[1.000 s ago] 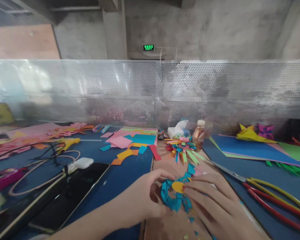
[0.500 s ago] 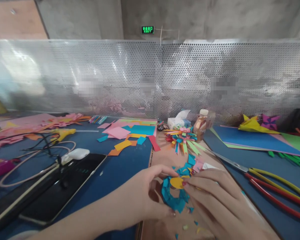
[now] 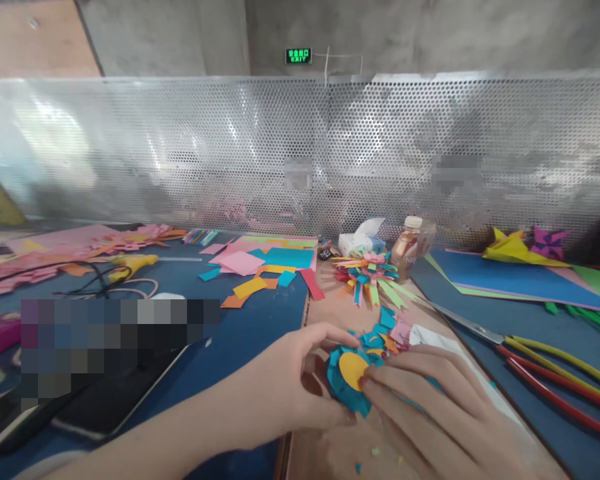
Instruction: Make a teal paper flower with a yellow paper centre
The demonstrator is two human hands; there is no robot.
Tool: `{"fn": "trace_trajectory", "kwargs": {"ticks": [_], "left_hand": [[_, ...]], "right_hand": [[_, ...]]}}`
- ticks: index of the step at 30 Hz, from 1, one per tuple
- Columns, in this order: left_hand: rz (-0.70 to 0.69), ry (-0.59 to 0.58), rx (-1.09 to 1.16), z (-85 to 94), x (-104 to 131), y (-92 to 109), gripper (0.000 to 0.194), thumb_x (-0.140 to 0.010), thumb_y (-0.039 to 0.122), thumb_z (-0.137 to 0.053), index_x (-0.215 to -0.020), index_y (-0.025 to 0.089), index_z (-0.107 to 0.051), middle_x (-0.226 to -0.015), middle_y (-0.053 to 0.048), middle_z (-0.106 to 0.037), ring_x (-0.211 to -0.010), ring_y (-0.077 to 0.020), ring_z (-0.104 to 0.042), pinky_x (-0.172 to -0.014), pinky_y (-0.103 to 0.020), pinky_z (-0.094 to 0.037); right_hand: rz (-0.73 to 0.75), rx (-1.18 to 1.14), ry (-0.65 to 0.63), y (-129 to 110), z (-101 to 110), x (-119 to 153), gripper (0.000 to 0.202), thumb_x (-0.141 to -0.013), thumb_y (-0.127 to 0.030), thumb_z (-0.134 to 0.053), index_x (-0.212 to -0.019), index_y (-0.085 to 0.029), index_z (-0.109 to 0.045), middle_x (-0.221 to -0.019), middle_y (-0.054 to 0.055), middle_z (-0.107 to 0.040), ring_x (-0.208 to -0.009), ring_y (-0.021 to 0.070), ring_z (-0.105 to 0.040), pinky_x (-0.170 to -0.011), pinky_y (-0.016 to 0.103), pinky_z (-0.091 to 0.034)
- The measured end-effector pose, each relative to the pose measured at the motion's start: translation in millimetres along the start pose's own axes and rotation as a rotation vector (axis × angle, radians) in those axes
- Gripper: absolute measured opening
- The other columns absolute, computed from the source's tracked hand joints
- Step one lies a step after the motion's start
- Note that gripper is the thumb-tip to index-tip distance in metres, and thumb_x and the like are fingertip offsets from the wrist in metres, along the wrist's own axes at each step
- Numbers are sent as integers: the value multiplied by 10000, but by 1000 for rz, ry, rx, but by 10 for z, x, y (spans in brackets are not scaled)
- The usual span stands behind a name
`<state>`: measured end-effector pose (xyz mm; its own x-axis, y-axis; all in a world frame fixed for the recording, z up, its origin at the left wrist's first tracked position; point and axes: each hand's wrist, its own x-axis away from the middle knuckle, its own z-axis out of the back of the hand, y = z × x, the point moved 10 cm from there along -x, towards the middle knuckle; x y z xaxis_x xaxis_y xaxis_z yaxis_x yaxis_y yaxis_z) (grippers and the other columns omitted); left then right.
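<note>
Lower centre of the frame, left to right: your left hand [image 3: 300, 383] curves thumb and fingers around the blue folded paper [image 3: 339, 388], grasping it by its rim; a light, even grip should spare the folds. Over its middle lies the yellow disc [image 3: 353, 371]; check that the blue margin is equal all round before you press. Your right hand [image 3: 437, 400] has a fingertip on the disc's right edge; whether it pinches, you cannot tell, the thumb being hidden. Paper scraps [image 3: 386, 328] beyond it are best kept from under the work.
</note>
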<state>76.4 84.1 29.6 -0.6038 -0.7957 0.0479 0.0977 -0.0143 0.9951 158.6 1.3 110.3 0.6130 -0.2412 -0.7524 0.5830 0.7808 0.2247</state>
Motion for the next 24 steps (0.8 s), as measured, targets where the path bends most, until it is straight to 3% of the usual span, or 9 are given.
{"fn": "trace_trajectory", "kwargs": {"ticks": [4,11,15,20,24], "left_hand": [[1,-1,-18,2,9,-3,548,-611,131,-738,-1107,236,-530,-872,21,-617,-679,-99,-549,-574,-191,-420],[-1,-1,-59,24,8,-39,582,-606,181,-757,-1134,247,-520,-924,1,-630,-730,-129,-559,-595,-215,-418],[4,-1,-29,26,10,-7,581,-601,167,-755,-1130,237,-527,-902,-3,-636,-759,-145,-579,-589,-209,-423],[1,-33,51,-22,38,101,522,-612,86,-711,-1092,208,-546,-1015,-31,-634,-907,-184,-596,-750,-290,-468],[17,-49,68,-27,35,74,522,-629,126,-727,-1109,192,-532,-1109,-70,-613,-972,-219,-593,-826,-365,-466]], "right_hand": [[66,66,-156,-56,-65,-33,289,-954,-159,-345,-977,-222,-626,-887,-25,-682,-832,126,-596,-824,273,-476],[57,62,-144,-50,-32,-41,235,-874,-145,-448,-984,-250,-627,-895,-12,-680,-827,155,-601,-783,301,-493],[-7,75,-131,48,-7,-30,288,-810,-154,-459,-1037,-198,-630,-999,56,-652,-938,215,-579,-808,340,-500],[17,130,-192,72,-118,-8,377,-771,-185,-449,-1102,-226,-625,-1194,85,-558,-1118,281,-483,-868,421,-484],[74,115,-240,21,-252,51,395,-799,-282,-439,-1150,-206,-602,-1226,118,-524,-1140,292,-456,-848,437,-495]]}}
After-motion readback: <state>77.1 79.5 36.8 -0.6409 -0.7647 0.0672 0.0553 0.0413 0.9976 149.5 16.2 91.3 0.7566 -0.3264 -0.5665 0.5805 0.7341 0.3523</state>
